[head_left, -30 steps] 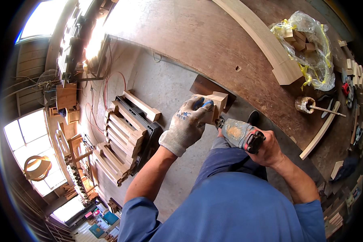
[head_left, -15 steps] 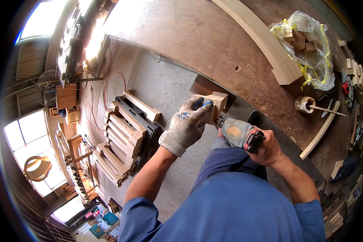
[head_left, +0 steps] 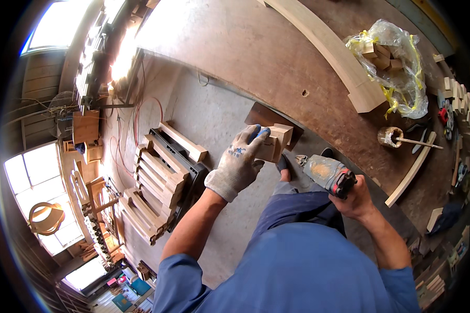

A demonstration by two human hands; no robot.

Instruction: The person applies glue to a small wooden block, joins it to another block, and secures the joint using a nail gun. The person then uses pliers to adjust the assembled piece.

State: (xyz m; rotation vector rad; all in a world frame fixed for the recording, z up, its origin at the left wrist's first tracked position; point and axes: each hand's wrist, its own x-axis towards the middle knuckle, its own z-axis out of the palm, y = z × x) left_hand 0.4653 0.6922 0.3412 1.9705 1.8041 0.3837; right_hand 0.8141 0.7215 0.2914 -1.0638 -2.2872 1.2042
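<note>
The notched wooden piece (head_left: 283,134) sits under my left hand (head_left: 240,159), in front of the dark brown board (head_left: 261,112) at the edge of the workbench (head_left: 235,47). I can't tell whether the piece rests on that board, since my glove hides its near left part. My left hand is clamped on the wood, blue-tipped fingers over the top.

My right hand (head_left: 356,201) is closed around the rear of a worn grey power tool (head_left: 326,172); the tool's body hides some of my fingers. The tool's metal front end points toward the piece but stands clear of it (what is fitted there is too small to make out). Below, a dark shoe (head_left: 327,152) shows only in part beside the tool.

On the bench, a long curved timber (head_left: 324,47) is cut off by the upper edge of my view. Near its squared end, a crumpled clear plastic bag (head_left: 415,107) surrounds small wood blocks (head_left: 381,57), partly covering them. Closer to me are a crusted pot (head_left: 387,136) with a stick (head_left: 420,143) and a thin curved strip (head_left: 412,169). To my left, wooden parts (head_left: 156,177) lie stacked, overlapping one another.
</note>
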